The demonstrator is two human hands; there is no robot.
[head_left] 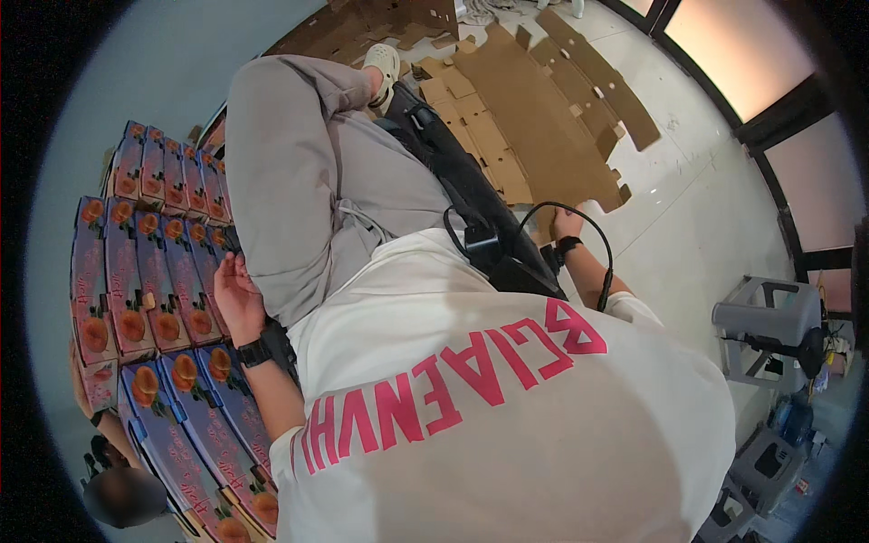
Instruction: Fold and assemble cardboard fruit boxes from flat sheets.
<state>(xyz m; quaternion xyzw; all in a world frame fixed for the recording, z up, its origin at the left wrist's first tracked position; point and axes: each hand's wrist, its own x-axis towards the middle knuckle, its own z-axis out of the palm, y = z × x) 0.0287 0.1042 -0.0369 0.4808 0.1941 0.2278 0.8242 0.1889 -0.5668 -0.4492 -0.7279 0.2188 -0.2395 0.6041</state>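
Observation:
My left hand (237, 294) rests beside my grey-trousered leg, next to the stacked, printed boxes (167, 271). Its fingers are loosely bent and apart, with nothing seen in them. On the other side of my body, my right hand (568, 226) is low by the floor, closed at the edge of a small brown cardboard piece (545, 223). Part of that hand's fingers is hidden. Just beyond it lies a large flattened cardboard sheet (534, 118) with slots and flaps. Dark bands circle both my wrists.
A black bag-like thing (453, 172) with a looping cable lies along my lap. Grey plastic stools (765, 317) stand at the right. Another person (113, 434) is at the lower left, behind the boxes. More cardboard (362, 27) lies at the far side, near glazed panels (733, 54).

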